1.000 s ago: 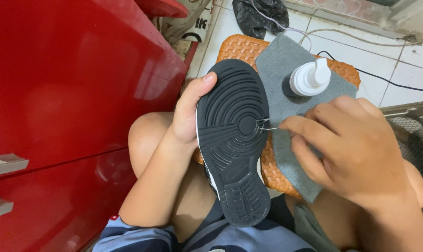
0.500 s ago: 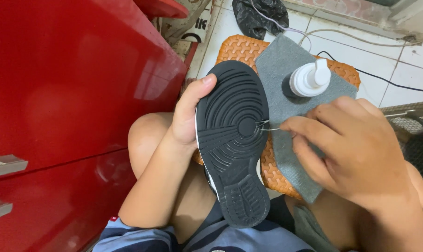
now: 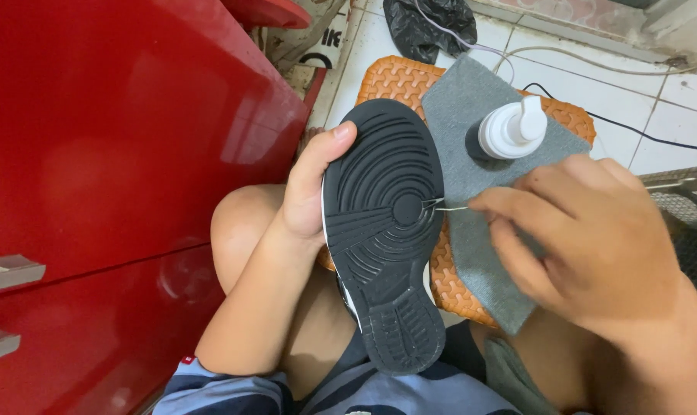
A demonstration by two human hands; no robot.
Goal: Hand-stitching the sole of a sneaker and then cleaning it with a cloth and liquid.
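My left hand [image 3: 310,196] grips a shoe [image 3: 383,230] by its left side, black ridged sole turned up toward me, toe pointing away. My right hand [image 3: 587,238] pinches a thin metal needle [image 3: 447,206] whose tip rests against the sole's right edge near the round tread mark. The shoe is held above my bare left knee [image 3: 245,230]. Its upper is hidden beneath the sole.
An orange woven mat [image 3: 410,84] lies on the white tiled floor with a grey cloth [image 3: 471,115] over it and a white pump bottle [image 3: 511,129] standing on the cloth. A red cabinet [image 3: 118,154] with metal handles fills the left. A black bag [image 3: 429,27], cables and a wire rack [image 3: 687,207] lie beyond.
My right hand has shifted slightly right, drawing the needle a little away from the sole's edge. The shoe and left hand have barely moved.
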